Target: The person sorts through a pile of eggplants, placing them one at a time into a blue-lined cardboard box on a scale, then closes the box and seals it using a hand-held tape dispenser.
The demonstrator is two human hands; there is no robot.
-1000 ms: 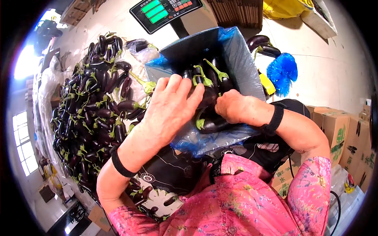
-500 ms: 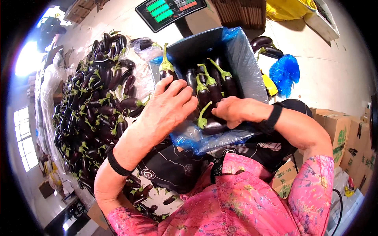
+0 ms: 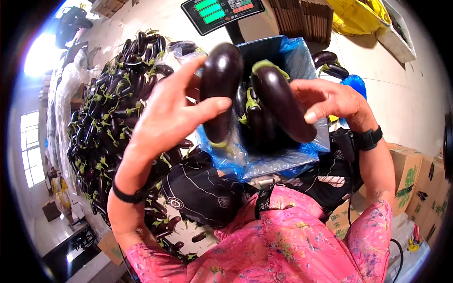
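Note:
My left hand [image 3: 177, 106] grips a dark purple eggplant [image 3: 221, 87], its green stem end pointing down toward me. In my right hand [image 3: 330, 101] is a second eggplant [image 3: 279, 100], tilted, with its green cap at the far upper end. Both are raised above a box lined with blue plastic film [image 3: 288, 165]. Inside the box, partly hidden by the raised ones, lie more eggplants [image 3: 254, 115] with green stems showing.
A large heap of eggplants [image 3: 111, 118] covers the floor at the left. Beyond the box stands a scale display [image 3: 222, 13]. Two eggplants [image 3: 332, 65] and a blue plastic bundle [image 3: 354, 86] lie to the right. Cardboard boxes [image 3: 401, 165] stand at the near right.
Both hands have risen from the box, each with an eggplant now lifted above it. The left one has turned its stem end toward me; my right hand has moved outward to the right.

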